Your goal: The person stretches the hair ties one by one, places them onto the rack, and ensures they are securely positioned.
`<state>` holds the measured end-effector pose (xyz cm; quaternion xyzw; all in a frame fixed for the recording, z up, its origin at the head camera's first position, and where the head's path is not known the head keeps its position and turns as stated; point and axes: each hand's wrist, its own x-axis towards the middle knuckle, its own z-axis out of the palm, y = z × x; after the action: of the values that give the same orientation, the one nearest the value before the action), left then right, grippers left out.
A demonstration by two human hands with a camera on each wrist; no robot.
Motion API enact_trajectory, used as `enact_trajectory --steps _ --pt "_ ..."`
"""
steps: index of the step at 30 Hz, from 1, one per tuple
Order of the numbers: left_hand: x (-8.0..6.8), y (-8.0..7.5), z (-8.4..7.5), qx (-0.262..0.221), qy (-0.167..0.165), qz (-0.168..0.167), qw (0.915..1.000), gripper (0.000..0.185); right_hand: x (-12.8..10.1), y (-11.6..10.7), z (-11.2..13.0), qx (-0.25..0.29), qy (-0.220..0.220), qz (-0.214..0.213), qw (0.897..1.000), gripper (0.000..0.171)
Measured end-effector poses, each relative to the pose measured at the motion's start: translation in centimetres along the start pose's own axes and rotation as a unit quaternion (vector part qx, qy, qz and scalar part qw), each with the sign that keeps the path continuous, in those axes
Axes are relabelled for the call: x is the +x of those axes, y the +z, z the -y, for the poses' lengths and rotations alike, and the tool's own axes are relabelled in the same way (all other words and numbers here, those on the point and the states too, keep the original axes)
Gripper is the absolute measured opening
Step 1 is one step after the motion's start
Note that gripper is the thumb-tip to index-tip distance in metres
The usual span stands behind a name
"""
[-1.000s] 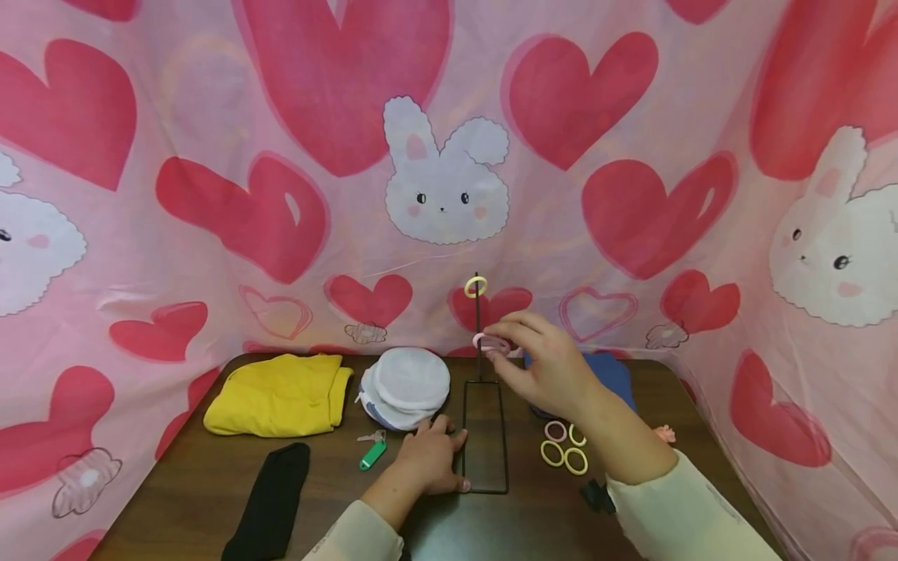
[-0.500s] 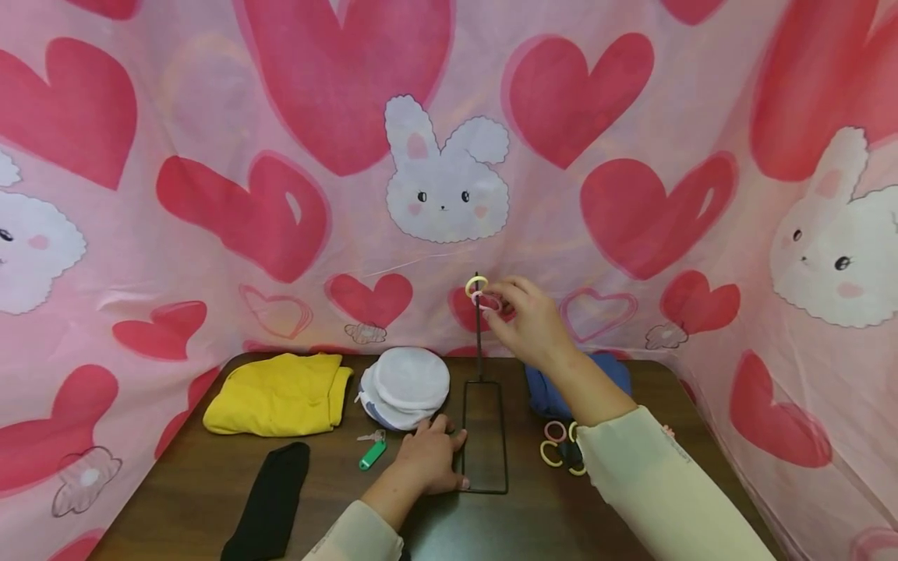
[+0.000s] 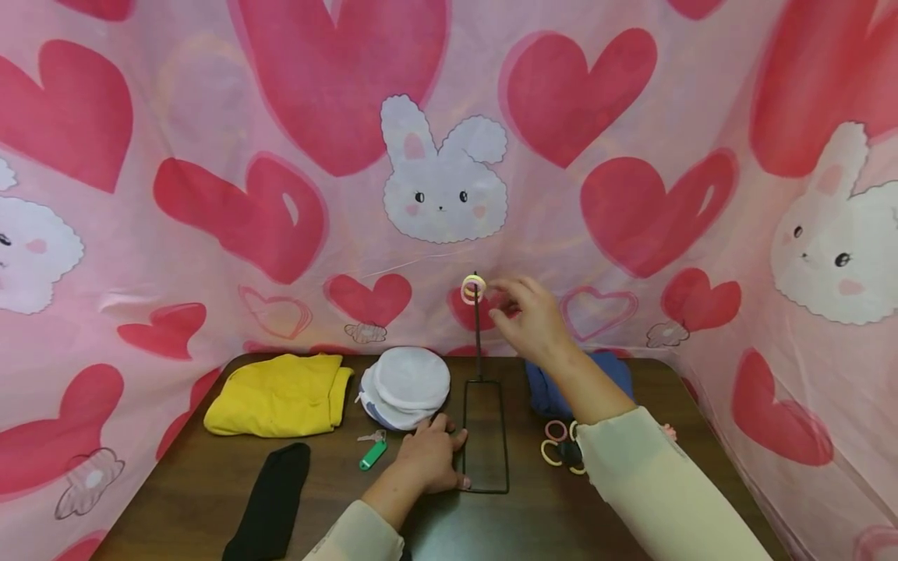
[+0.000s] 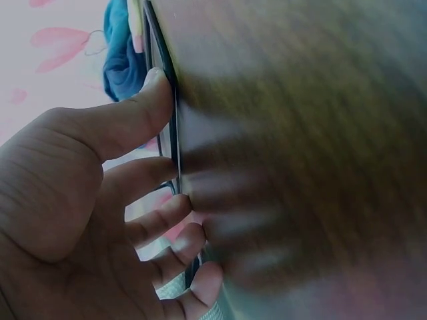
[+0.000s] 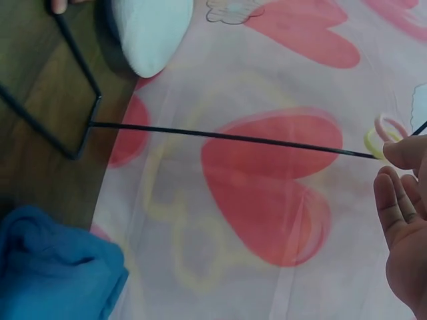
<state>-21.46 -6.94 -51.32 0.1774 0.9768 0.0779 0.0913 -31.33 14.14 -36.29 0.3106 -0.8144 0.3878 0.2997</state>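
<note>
A black wire stand has an upright rod and a rectangular base. Near the rod's top hang a yellow ring and a pink ring, overlapping each other. My right hand is just right of these rings, thumb and fingers loosely bent with a gap between them and nothing held in the head view. My left hand rests over the left side of the base, its thumb against the wire and its fingers spread with tips down at the wooden table.
More yellow and pink rings lie right of the stand, partly hidden by a sleeve, with a dark item among them. Behind them is a folded blue cloth. To the left are a white hat, a green-tagged key, yellow cloth and a black sock.
My right hand has raised the pink ring up the rod to the yellow one, then let go and drawn slightly right. The left hand has stayed on the base.
</note>
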Motion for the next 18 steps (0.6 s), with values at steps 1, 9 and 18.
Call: enact_trajectory --steps 1,9,18 --pt "0.0 0.0 0.0 -0.002 0.000 0.000 1.0000 0.084 -0.4 -0.2 0.0 0.002 0.002 0.002 1.000 0.039" --pt "0.1 0.3 0.3 -0.018 0.005 -0.002 0.9998 0.081 -5.0 -2.3 -0.8 -0.003 0.009 0.029 1.000 0.041" --pt "0.2 0.7 0.7 -0.023 0.006 -0.002 0.9997 0.082 -10.8 -3.7 -3.6 -0.041 -0.010 0.073 0.996 0.041"
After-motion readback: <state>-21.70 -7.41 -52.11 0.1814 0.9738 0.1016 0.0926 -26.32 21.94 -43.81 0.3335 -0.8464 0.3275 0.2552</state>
